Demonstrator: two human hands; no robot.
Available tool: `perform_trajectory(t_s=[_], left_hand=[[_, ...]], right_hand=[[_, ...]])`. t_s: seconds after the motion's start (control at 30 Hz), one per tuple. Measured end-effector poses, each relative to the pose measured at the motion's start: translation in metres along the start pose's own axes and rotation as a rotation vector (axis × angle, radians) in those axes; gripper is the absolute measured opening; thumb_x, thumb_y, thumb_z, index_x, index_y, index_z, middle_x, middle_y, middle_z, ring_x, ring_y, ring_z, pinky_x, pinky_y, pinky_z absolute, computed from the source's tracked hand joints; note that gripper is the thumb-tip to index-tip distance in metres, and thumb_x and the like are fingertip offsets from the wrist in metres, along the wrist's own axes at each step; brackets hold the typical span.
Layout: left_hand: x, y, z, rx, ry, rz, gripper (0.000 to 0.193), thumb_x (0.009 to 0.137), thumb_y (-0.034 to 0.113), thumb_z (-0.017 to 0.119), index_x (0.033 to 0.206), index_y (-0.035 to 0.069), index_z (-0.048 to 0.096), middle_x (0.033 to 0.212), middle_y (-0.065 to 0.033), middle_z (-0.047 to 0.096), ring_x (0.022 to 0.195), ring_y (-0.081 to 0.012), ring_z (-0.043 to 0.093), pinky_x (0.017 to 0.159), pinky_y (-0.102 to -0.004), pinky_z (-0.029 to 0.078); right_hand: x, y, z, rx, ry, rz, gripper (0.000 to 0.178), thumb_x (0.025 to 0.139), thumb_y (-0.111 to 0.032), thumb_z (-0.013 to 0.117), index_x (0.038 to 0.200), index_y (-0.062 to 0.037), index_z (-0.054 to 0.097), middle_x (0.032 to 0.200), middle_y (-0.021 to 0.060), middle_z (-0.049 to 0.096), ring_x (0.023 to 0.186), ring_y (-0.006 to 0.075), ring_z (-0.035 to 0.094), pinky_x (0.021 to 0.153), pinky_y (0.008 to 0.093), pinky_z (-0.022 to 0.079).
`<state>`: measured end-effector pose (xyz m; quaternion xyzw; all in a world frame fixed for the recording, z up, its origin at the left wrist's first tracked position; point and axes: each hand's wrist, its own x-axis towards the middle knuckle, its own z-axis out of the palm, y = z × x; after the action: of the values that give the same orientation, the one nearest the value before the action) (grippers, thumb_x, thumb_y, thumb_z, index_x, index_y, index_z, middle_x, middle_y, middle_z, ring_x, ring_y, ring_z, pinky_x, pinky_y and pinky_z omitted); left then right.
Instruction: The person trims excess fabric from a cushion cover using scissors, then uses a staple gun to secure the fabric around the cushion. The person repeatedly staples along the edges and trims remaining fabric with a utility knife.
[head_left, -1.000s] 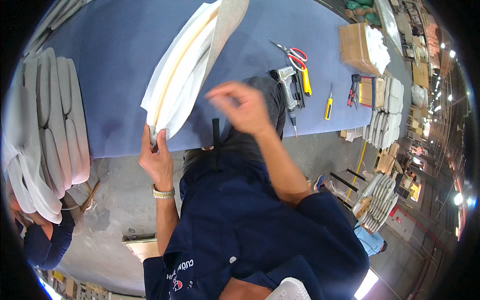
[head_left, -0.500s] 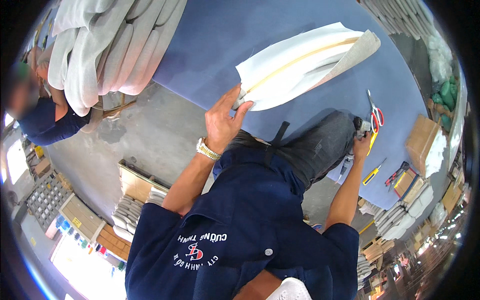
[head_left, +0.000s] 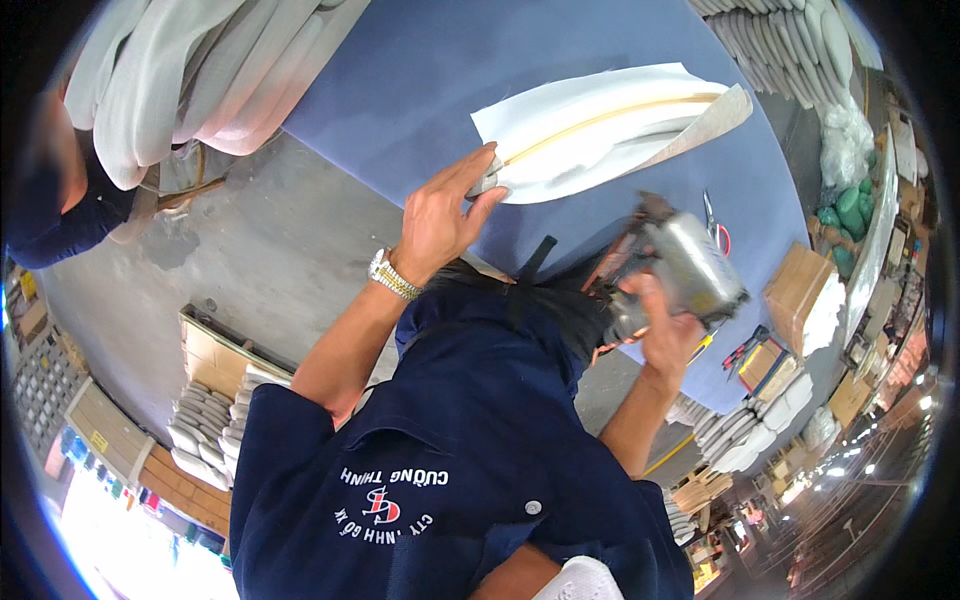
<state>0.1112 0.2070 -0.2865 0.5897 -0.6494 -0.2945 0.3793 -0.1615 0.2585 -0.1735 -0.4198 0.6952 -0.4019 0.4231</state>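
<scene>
My left hand (head_left: 437,218) pinches the near left end of a long curved upholstered panel (head_left: 565,165), thumb and fingers closed on its corner. White fabric covers the panel, a tan strip runs along its length, and a grey fabric flap folds over at the right end. It rests on a blue-covered table (head_left: 400,110). In my right hand (head_left: 668,330) is a silver air staple gun (head_left: 697,265), held by the handle and smeared by motion. The gun is above the table's near edge, to the right of my lap and apart from the panel.
Scissors with red handles (head_left: 722,238) lie beyond the staple gun. Pliers (head_left: 742,352) are near a cardboard box (head_left: 798,280) at the right. Stacked grey cushions (head_left: 190,80) stand at the far left, beside another person (head_left: 80,215).
My right hand has lifted the staple gun from beside my knee, bringing it up and inward over the table edge. My left hand keeps its hold on the panel's end.
</scene>
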Motion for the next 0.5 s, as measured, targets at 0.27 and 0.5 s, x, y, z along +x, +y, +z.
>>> perform_trajectory(t_s=[0.27,0.5], left_hand=[[-0.004,-0.008,0.005,-0.117,0.041,-0.017,0.043,0.09,0.016,0.078,0.13,0.003,0.069,0.133,-0.0135,0.07,0.117,-0.0306,0.07,0.096,-0.0374,0.058],[-0.001,-0.006,0.004,-0.164,0.043,-0.036,0.045,0.088,0.011,0.077,0.132,0.004,0.069,0.133,-0.0123,0.07,0.116,-0.0291,0.071,0.095,-0.0361,0.059]], right_hand=[[0.011,-0.015,0.074,-0.004,-0.358,0.059,0.025,0.092,-0.005,0.076,0.112,0.0091,0.069,0.091,0.0078,0.072,0.071,0.0107,0.065,0.063,0.027,0.053],[0.018,-0.009,0.085,-0.031,-0.385,0.102,0.027,0.091,-0.007,0.078,0.112,0.0074,0.071,0.091,0.007,0.074,0.075,0.0101,0.065,0.068,0.0271,0.053]])
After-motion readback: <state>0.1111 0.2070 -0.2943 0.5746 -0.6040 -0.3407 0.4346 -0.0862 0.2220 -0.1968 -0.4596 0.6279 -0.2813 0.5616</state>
